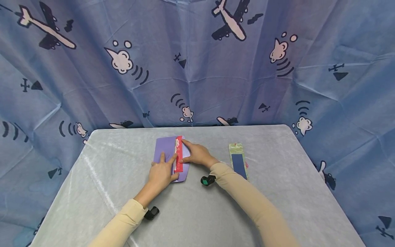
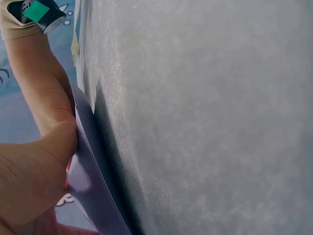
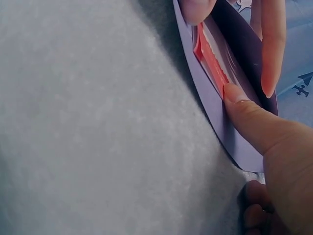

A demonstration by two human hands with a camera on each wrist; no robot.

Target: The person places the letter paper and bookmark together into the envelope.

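Note:
A purple paper folder or envelope (image 1: 164, 144) lies near the table's far edge. On it stands a narrow red printed strip of paper (image 1: 179, 164), lengthwise, near its right side. My left hand (image 1: 158, 173) rests on the purple paper with fingers extended, the forefinger reaching the strip and the thumb near the lower edge. My right hand (image 1: 200, 154) comes from the right, with forefinger and thumb spread along the strip's right edge. In the right wrist view, the thumb touches the red strip's toothed edge (image 3: 212, 61) inside the raised purple sides (image 3: 208, 105).
Right of the purple paper lies a green patterned card with a dark blue panel (image 1: 238, 163), its lower end overlapped by my right sleeve (image 1: 247, 199). Grey cloth covers the table (image 1: 123, 147). A blue curtain with airplane prints (image 1: 197, 68) hangs behind.

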